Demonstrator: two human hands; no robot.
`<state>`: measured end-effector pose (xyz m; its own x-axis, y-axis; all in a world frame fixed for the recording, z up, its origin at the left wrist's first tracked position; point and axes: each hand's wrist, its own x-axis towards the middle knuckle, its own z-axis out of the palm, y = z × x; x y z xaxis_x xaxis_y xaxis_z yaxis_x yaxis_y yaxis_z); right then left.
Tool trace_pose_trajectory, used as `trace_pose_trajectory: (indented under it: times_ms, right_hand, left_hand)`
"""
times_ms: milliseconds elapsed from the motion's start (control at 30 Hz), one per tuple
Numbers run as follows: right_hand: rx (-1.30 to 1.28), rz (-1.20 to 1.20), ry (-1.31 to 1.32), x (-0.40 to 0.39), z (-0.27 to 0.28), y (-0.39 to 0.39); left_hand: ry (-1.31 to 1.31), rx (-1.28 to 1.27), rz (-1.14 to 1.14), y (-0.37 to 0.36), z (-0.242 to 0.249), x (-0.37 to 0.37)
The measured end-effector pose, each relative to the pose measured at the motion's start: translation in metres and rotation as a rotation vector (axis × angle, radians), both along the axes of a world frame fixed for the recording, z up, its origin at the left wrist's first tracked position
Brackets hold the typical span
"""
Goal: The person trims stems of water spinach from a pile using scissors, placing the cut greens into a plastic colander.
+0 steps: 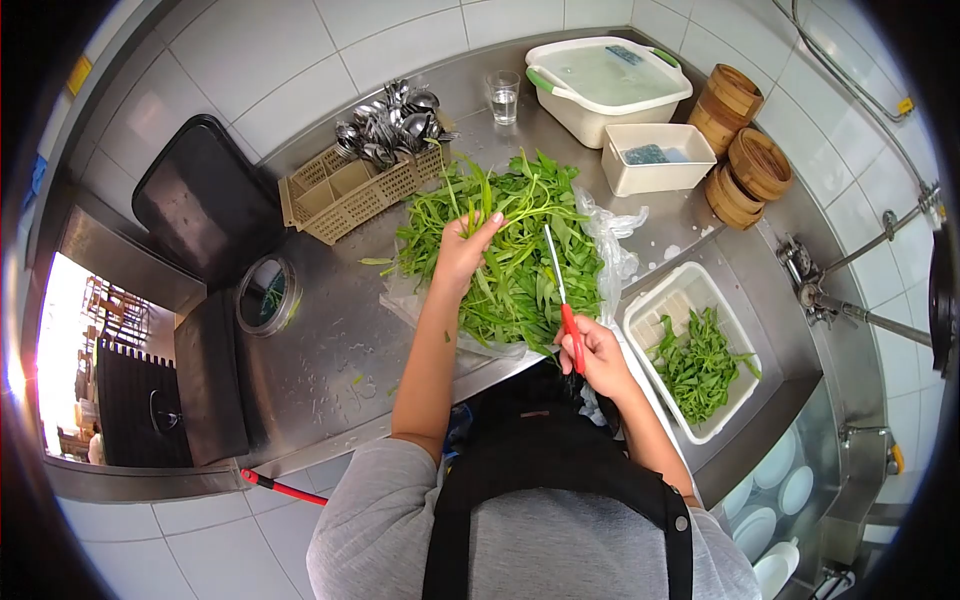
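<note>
A large heap of leafy green stems (530, 295), which look like water spinach, lies on a clear plastic bag (612, 240) at the counter's front edge. My left hand (464, 252) is closed around a few stems over the left part of the heap. In my right hand (600, 360) is a pair of scissors (570, 322) with red handles, its blades pointing up and away over the heap's right side. To the right, a white basin (712, 283) contains a smaller pile of cut leaves (697, 372).
A beige cutlery rack (350, 200) with spoons, a glass of water (503, 98), a white tub (570, 118), a small white container (660, 180) and bamboo steamers (728, 105) stand behind. A round lidded container (267, 296) is left. Plates (755, 530) lie in the right sink.
</note>
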<state>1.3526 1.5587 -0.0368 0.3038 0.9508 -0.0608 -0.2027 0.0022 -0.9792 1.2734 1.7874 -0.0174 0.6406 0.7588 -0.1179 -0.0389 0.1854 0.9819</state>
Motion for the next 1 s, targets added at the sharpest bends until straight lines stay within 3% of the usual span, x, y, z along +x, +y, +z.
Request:
trace_pose_trajectory:
  times_ms: [633,733,833,900,1000]
  right_hand:
    - [-0.018,-0.006,0.132,0.008,-0.006,-0.008]
    - [0.032,-0.031,0.161,0.011,0.002,-0.023]
    - [0.058,-0.138,0.131,0.023,0.011,-0.047]
    - [0.01,-0.152,0.13,0.027,0.012,-0.061]
    - [-0.024,-0.151,0.103,0.024,0.015,-0.067]
  left_hand:
    - [-0.003,0.028,-0.057,-0.028,-0.003,0.025]
    - [-0.01,0.027,0.018,-0.026,-0.001,0.025]
    - [0.04,0.056,0.061,-0.028,0.004,0.024]
    - [-0.089,0.25,-0.027,-0.027,-0.008,0.03]
    - [-0.097,0.266,-0.062,-0.027,-0.016,0.036]
